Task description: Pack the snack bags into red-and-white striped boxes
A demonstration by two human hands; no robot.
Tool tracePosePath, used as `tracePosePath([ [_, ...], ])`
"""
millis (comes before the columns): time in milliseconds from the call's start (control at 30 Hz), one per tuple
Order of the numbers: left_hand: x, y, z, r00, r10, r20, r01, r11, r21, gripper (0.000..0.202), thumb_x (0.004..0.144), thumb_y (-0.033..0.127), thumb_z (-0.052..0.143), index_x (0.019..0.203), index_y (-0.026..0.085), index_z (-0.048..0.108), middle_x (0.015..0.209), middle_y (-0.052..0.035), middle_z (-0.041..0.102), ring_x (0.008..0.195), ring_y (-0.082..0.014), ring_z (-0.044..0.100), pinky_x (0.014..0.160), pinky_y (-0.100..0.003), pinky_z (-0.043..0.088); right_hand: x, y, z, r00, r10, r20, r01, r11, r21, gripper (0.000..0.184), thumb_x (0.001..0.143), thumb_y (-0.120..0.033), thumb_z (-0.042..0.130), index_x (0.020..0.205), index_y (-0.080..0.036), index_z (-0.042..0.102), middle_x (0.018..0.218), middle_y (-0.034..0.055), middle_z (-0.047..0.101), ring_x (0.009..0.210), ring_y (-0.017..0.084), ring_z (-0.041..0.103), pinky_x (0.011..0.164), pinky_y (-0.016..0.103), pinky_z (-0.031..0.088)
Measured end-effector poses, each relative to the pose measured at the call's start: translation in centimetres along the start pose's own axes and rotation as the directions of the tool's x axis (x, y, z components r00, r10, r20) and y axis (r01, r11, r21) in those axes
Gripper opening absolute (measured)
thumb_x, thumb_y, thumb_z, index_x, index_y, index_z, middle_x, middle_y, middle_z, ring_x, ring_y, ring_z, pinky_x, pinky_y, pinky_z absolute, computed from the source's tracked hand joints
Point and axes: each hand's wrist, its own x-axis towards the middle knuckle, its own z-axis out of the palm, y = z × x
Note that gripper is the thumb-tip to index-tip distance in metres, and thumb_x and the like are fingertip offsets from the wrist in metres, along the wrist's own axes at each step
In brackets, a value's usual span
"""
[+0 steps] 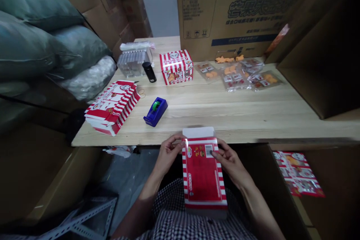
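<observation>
A red carton with striped edges and a white end flap [203, 176] is held upright over my lap, at the table's front edge. My left hand [169, 153] pinches its upper left edge. On the other side, my right hand [229, 159] grips the upper right edge, thumb near the barcode. Past the carton, a blue tape dispenser [156, 111] with a green roll stands on the table. Farther back sits an assembled red-and-white striped box [176, 67]. A stack of flattened striped cartons [112, 105] lies at the table's left.
Several clear packets with orange pieces [234, 77] lie at the back right of the wooden table [213, 108]. A black cylinder [149, 72] stands near clear plastic trays [135, 62]. Large cardboard boxes [239, 15] rise behind. Right of my lap, a printed sheet [298, 173] lies in an open box.
</observation>
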Motion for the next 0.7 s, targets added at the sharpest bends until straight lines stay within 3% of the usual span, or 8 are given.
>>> tracePosePath([
  [100,-0.1,0.8,-0.1,1.0,-0.01,0.014,0.01,0.999,0.036,0.028,0.081,0.035,0.075,0.101,0.017,0.07,0.086,-0.0045,0.074,0.073,-0.0182,0.069,0.07,-0.027,0.053,-0.2,-0.4,0.7,0.971,-0.219,-0.09,0.212,0.974,-0.081,0.051,0.084,-0.031,0.077,0.131,-0.034,0.058,0.136,0.0046,0.064,0.111,0.023,0.067,0.097,0.037,0.052],
  [167,-0.2,1.4,0.1,0.999,-0.021,0.034,0.02,0.999,0.042,0.028,0.082,0.035,0.073,0.103,0.017,0.069,0.084,-0.0046,0.074,0.073,-0.0186,0.069,0.07,-0.027,0.053,-0.3,-0.9,0.9,0.96,-0.266,-0.091,0.253,0.958,-0.138,0.041,0.085,-0.032,0.074,0.125,-0.031,0.063,0.131,0.0054,0.066,0.111,0.023,0.067,0.098,0.035,0.051],
  [300,-0.3,2.3,0.5,0.995,-0.032,0.096,0.027,0.998,0.059,0.027,0.085,0.036,0.071,0.103,0.017,0.066,0.084,-0.0047,0.073,0.072,-0.0182,0.068,0.07,-0.027,0.052,0.0,-1.8,0.5,0.979,-0.201,-0.032,0.193,0.968,-0.162,0.028,0.088,-0.036,0.071,0.115,-0.028,0.066,0.103,0.0045,0.075,0.091,0.022,0.069,0.082,0.034,0.055],
  [400,0.0,2.1,0.6,0.991,-0.012,0.137,-0.004,0.993,0.115,0.021,0.085,0.035,0.07,0.097,0.017,0.066,0.082,-0.0032,0.071,0.073,-0.0159,0.065,0.069,-0.024,0.048,0.6,-2.2,-0.3,0.974,-0.218,-0.064,0.199,0.954,-0.226,0.015,0.085,-0.037,0.074,0.09,-0.024,0.069,0.088,0.0018,0.072,0.079,0.018,0.066,0.071,0.027,0.052],
  [467,0.5,1.4,0.7,0.991,0.011,0.136,-0.032,0.988,0.151,0.018,0.085,0.034,0.07,0.088,0.016,0.067,0.079,-0.002,0.068,0.072,-0.0143,0.061,0.069,-0.023,0.045,1.3,-2.1,-1.0,0.973,-0.214,-0.086,0.189,0.952,-0.24,0.019,0.082,-0.036,0.077,0.076,-0.022,0.067,0.08,0.0003,0.07,0.072,0.015,0.063,0.067,0.025,0.049],
  [633,2.5,-0.8,1.1,0.998,0.025,0.052,-0.03,0.994,0.106,0.023,0.08,0.034,0.074,0.073,0.014,0.066,0.078,-0.0016,0.067,0.072,-0.0138,0.06,0.07,-0.024,0.044,3.6,-0.5,-2.0,0.979,-0.089,-0.183,0.075,0.994,-0.082,0.027,0.066,-0.036,0.089,0.066,-0.019,0.067,0.068,0.0004,0.072,0.059,0.014,0.062,0.06,0.027,0.049],
  [700,3.0,-1.5,1.4,1.0,0.013,-0.027,-0.013,1.0,0.007,0.023,0.075,0.033,0.079,0.078,0.015,0.064,0.08,-0.0013,0.069,0.073,-0.0143,0.062,0.072,-0.025,0.046,4.4,0.2,-2.0,0.969,-0.088,-0.232,0.083,0.996,-0.034,0.029,0.062,-0.036,0.091,0.066,-0.02,0.067,0.067,0.0,0.073,0.058,0.015,0.064,0.061,0.029,0.051],
])
